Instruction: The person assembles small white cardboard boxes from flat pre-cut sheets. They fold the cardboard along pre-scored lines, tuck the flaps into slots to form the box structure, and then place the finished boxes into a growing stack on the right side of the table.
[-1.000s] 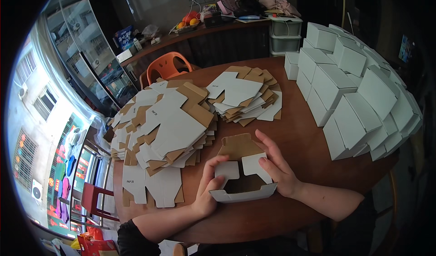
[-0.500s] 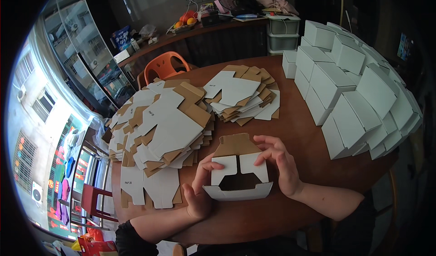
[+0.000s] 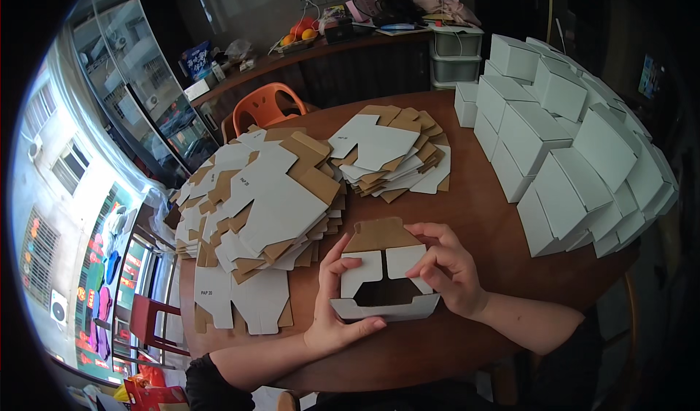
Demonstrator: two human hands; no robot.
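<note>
A small white cardboard box [image 3: 383, 310] with a brown inside sits before me near the table's front edge. Its two white side flaps are folded inward over the opening, a dark gap shows below them, and the brown lid flap [image 3: 378, 236] stands up at the far side. Around the box's left side curls my left hand [image 3: 332, 305], fingers on the left flap and thumb along the near wall. My right hand [image 3: 452, 272] grips the right side, its fingers bent at the right flap and side wall.
Flat unfolded white-and-brown cartons lie in a large heap [image 3: 255, 192] at left and a smaller pile [image 3: 386, 145] farther back. Many folded white boxes [image 3: 536, 138] are stacked at right on the brown table [image 3: 467, 207]. An orange chair [image 3: 268, 106] stands beyond the table.
My left thumb has come down from beside the box onto its near wall. My right fingers have bent in closer to the right flap, and the box has shifted slightly.
</note>
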